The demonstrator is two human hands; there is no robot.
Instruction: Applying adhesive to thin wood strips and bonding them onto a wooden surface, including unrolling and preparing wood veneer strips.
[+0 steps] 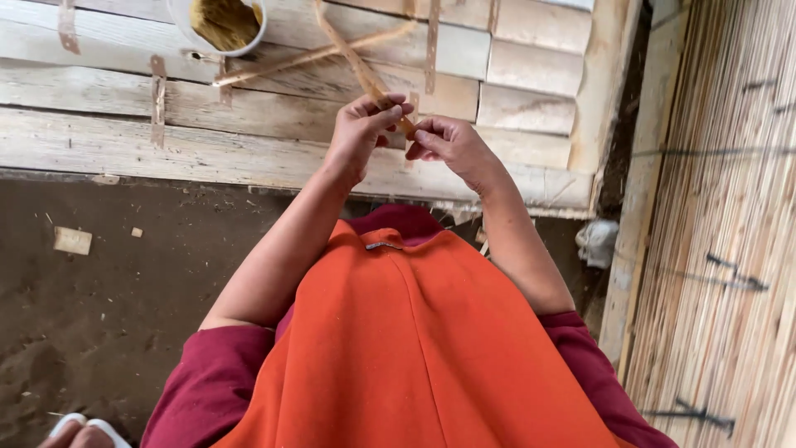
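Hands: left hand (362,124), right hand (448,141), fingers of both pinching one bamboo strip (356,62); second strip (307,56) crossing; one white cup (217,25).

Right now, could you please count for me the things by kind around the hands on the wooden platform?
Hands: 2, left hand and right hand
Sticks: 2, held stick and lying stick
Bowl: 1, white bowl
Total: 5

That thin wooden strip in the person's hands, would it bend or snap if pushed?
The strip looks thin and long, so probably light and somewhat springy. Both the left hand and right hand pinch its end, suggesting it flexes.
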